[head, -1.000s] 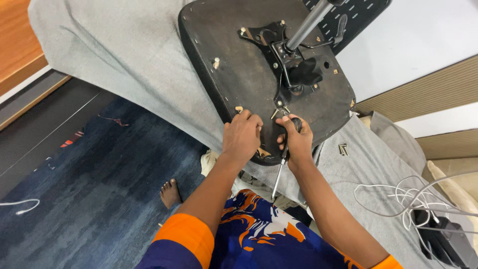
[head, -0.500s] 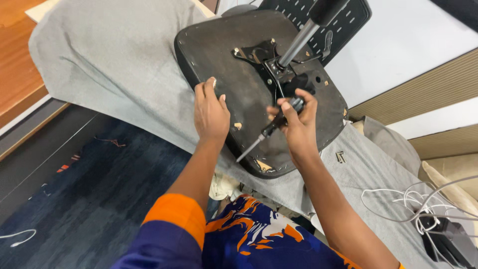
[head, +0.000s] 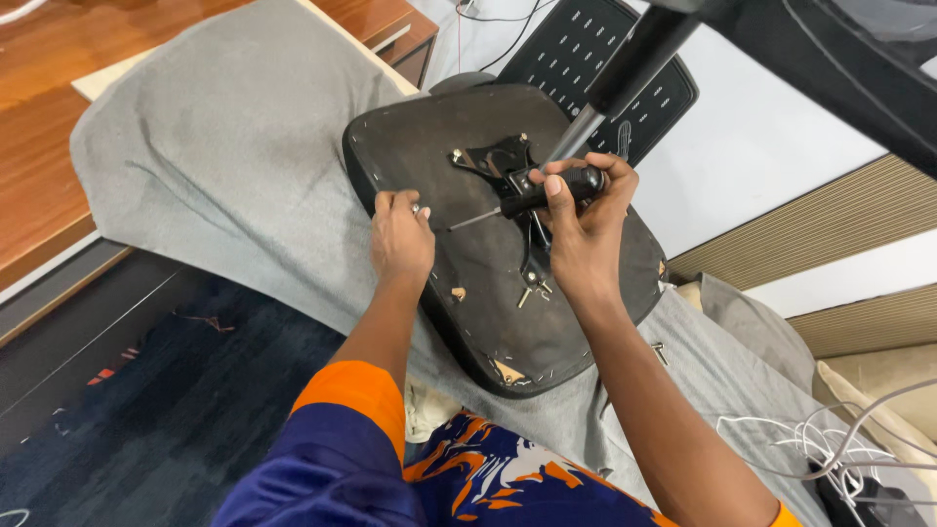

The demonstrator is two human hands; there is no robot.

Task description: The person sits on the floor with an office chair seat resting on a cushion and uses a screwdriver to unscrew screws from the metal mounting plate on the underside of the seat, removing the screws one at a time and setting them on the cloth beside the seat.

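An upturned chair seat [head: 488, 293], black and dusty on its underside, lies tilted on a grey cloth [head: 224, 166] spread over a wooden counter [head: 39, 176]. The right hand [head: 584, 229] is wrapped tightly round the black handle of a screwdriver [head: 532, 198]; the fingers hide most of the handle, and only the thin metal shaft shows, pointing left across the seat. Its tip ends just beside the left hand [head: 400, 239], and whether it meets a screw there cannot be made out. The left hand rests on the seat near its left edge, fingers curled and pinched together on something too small to identify; its grip is closed, but what it has hold of is hidden.

Behind the right hand a metal bracket [head: 493, 161] sits bolted to the middle of the seat, partly covered by the knuckles. A chair post [head: 610, 83] rises from that area and runs out of the top of the view. A perforated black backrest [head: 595, 59] lies beyond the seat, half hidden behind it. A tangle of white cables [head: 830, 449] lies at the lower right, cut off by the edge.
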